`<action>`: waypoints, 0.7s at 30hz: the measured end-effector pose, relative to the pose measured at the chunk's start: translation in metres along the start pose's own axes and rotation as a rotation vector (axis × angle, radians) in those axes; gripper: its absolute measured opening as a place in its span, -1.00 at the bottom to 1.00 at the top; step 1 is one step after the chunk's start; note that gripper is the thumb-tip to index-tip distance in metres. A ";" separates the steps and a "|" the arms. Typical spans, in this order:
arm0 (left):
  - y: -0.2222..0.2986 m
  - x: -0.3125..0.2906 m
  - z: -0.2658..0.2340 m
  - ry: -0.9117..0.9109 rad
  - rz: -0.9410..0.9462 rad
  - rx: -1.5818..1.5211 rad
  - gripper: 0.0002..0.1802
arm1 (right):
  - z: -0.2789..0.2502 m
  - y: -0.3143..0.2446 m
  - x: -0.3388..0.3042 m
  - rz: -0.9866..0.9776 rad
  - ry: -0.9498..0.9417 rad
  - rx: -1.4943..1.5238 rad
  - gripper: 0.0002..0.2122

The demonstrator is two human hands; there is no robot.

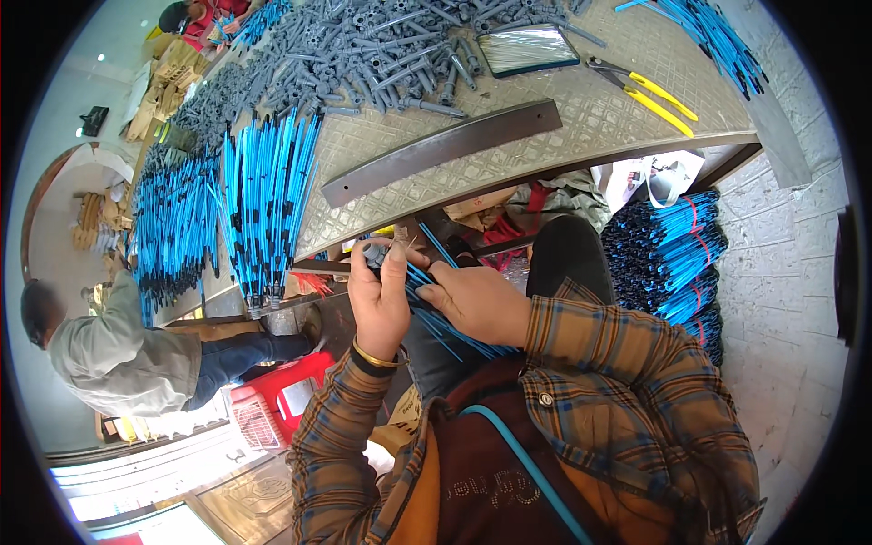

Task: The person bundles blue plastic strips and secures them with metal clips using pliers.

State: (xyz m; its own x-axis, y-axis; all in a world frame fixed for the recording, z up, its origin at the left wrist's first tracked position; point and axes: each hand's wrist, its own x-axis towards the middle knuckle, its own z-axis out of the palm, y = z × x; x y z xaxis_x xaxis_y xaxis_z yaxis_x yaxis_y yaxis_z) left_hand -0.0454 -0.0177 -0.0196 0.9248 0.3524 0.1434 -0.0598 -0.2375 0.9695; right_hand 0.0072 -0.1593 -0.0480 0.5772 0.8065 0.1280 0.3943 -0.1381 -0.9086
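Note:
Over my lap, my left hand (380, 295) is closed round a grey plastic fitting (374, 255), held upright between thumb and fingers. My right hand (477, 304) comes in from the right, thumb and fingers closed on slim blue tubes (440, 329). The tubes slant across my lap and pass under that hand. A fine, pale strand (413, 243) sticks up between the two hands; which hand holds it, I cannot tell. Both hands are just beyond the near edge of the table (581, 109).
A heap of grey fittings (363, 54) covers the table's far side. Nearer are a dark metal bar (445, 150), a tray of thin wires (527, 50) and yellow-handled pliers (645, 91). Blue tube bundles (268, 200) lie left; tied ones (677, 259) stand right. A co-worker (127, 350) sits left.

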 end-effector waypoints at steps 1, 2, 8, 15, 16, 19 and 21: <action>0.002 0.001 0.001 -0.003 -0.003 -0.050 -0.79 | 0.001 0.001 0.000 -0.009 0.028 -0.006 -0.71; 0.004 0.001 0.002 -0.007 -0.007 -0.099 -0.80 | 0.002 0.001 -0.001 -0.008 0.030 -0.005 -0.71; 0.007 0.008 -0.007 -0.151 -0.095 -0.396 -0.78 | -0.006 0.003 0.004 -0.102 0.111 0.036 -0.78; -0.004 0.006 -0.012 -0.175 -0.083 -0.485 -0.71 | -0.014 0.025 0.025 -0.220 -0.069 0.029 -0.82; -0.003 0.006 -0.011 -0.197 -0.089 -0.507 -0.71 | -0.015 0.028 0.027 -0.243 -0.082 0.019 -0.82; 0.001 0.005 -0.013 -0.229 -0.092 -0.549 -0.71 | -0.012 0.024 0.028 -0.280 -0.077 -0.013 -0.83; 0.004 0.003 -0.013 -0.216 -0.105 -0.542 -0.74 | -0.009 0.019 0.025 -0.297 -0.029 -0.056 -0.86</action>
State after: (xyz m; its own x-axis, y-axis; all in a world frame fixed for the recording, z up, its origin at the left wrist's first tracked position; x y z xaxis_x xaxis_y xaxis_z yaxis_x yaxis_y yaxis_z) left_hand -0.0477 -0.0053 -0.0128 0.9883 0.1429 0.0528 -0.0948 0.3054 0.9475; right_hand 0.0353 -0.1469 -0.0589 0.4104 0.8325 0.3721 0.5821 0.0749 -0.8097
